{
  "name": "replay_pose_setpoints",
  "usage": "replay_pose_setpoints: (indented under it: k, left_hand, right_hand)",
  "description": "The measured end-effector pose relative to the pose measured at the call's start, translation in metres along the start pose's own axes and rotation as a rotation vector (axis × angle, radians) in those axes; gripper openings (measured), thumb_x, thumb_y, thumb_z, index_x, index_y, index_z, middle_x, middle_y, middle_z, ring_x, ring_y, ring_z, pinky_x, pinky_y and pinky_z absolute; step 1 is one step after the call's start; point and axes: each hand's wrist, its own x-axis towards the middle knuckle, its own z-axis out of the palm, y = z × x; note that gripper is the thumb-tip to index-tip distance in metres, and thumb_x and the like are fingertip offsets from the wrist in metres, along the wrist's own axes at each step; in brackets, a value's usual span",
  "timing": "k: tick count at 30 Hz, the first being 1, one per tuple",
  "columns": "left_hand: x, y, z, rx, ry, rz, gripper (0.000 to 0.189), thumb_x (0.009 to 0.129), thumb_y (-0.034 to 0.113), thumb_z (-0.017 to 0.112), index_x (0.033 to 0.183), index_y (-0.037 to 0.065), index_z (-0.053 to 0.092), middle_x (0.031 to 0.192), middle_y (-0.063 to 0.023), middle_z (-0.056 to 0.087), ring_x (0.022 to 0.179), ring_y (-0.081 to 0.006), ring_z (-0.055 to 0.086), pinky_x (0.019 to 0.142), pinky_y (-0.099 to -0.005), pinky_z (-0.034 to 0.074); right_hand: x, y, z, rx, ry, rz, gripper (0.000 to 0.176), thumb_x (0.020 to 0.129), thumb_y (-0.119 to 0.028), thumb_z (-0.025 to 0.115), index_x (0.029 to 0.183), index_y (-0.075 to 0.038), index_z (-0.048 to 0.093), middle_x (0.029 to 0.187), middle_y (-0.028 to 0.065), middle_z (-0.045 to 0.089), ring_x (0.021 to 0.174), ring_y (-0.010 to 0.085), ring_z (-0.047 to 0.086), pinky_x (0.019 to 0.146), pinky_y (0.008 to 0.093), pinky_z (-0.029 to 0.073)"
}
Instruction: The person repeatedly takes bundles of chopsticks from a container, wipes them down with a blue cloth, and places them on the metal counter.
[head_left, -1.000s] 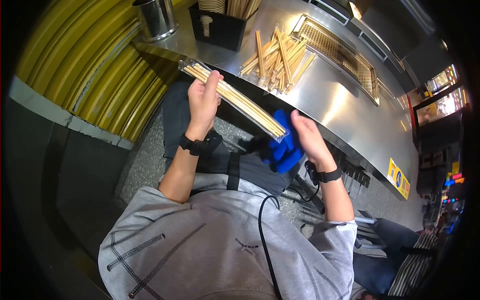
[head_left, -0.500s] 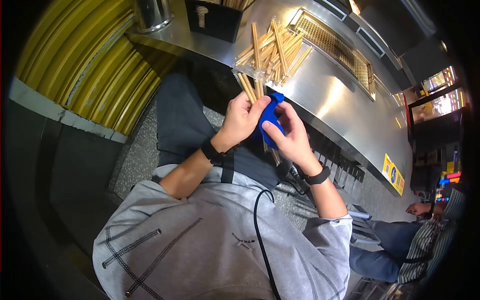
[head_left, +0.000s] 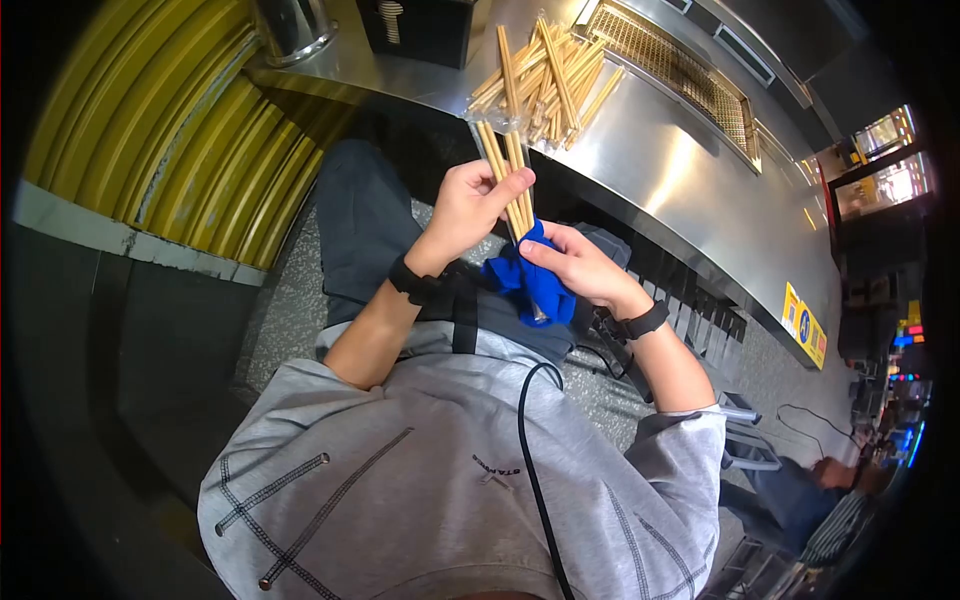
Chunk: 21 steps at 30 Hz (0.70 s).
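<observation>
My left hand point(head_left: 478, 208) pinches several light wooden chopsticks point(head_left: 491, 148) in clear wrapping, which slant upward from it toward the counter edge. Around the lower end of these chopsticks is a blue cloth point(head_left: 540, 283). My right hand point(head_left: 580, 262) grips the cloth, its thumb pressed on the cloth beside the chopsticks. Beyond both hands, a loose pile of wrapped chopsticks point(head_left: 560, 85) lies at the near edge of the metal counter.
The steel counter point(head_left: 690, 200) runs from upper left to right, with a mesh-covered recess point(head_left: 680, 75). A black holder point(head_left: 420, 35) and a metal canister point(head_left: 292, 30) stand at upper left. Another person point(head_left: 800, 500) is at lower right.
My right hand and the blue cloth have moved down along the chopsticks, baring more of their length. The cloth now hangs looser and wider. The other person has shifted lower in view.
</observation>
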Motion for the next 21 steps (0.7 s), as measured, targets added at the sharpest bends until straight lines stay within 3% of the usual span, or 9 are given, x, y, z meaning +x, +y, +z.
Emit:
replay_pose_setpoints:
  k: [6,12,17,20,21]
  left_hand:
    - [0.003,0.000,-0.008,-0.066,0.150,0.056,0.022,0.088,0.021,0.071,0.082,0.000,0.067,0.069,-0.0034,0.066,0.051,-0.0034,0.055,0.045,-0.0181,0.042]
    - [0.010,0.009,-0.032,-0.166,0.302,0.116,0.017,0.091,0.017,0.067,0.083,0.002,0.064,0.072,-0.0018,0.063,0.055,-0.0046,0.054,0.048,-0.0188,0.042]
    - [0.014,0.011,-0.038,-0.173,0.363,0.095,0.021,0.093,0.020,0.063,0.084,0.002,0.063,0.071,-0.0025,0.062,0.056,-0.0059,0.055,0.048,-0.0196,0.042]
    - [0.010,0.016,-0.022,-0.257,0.251,0.010,0.023,0.099,0.023,0.054,0.097,0.001,0.060,0.081,-0.0056,0.064,0.065,-0.0096,0.060,0.053,-0.0220,0.048]
    - [0.009,0.012,-0.016,-0.182,0.110,-0.013,0.023,0.099,0.022,0.053,0.101,0.000,0.060,0.084,-0.0062,0.064,0.068,-0.0100,0.061,0.053,-0.0219,0.048]
  right_hand:
    - [-0.006,-0.018,-0.017,-0.100,0.022,0.060,0.021,0.092,-0.022,0.062,0.099,-0.002,0.062,0.082,0.0017,0.065,0.072,0.0073,0.059,0.065,0.0229,0.049]
    - [-0.012,-0.019,-0.021,-0.228,-0.004,0.060,0.020,0.092,-0.022,0.063,0.092,-0.002,0.062,0.077,0.0015,0.064,0.068,0.0074,0.059,0.063,0.0240,0.049]
    - [-0.014,-0.023,-0.022,-0.118,0.026,0.062,0.018,0.092,-0.021,0.062,0.092,-0.002,0.062,0.077,0.0015,0.064,0.067,0.0076,0.059,0.062,0.0244,0.050]
    - [-0.014,-0.026,-0.017,0.010,0.084,-0.012,0.019,0.093,-0.020,0.061,0.093,-0.002,0.062,0.078,0.0015,0.064,0.067,0.0079,0.059,0.062,0.0248,0.050]
    - [-0.014,-0.027,-0.014,0.073,0.101,-0.036,0.019,0.094,-0.020,0.060,0.094,-0.002,0.062,0.078,0.0014,0.064,0.068,0.0080,0.059,0.062,0.0249,0.050]
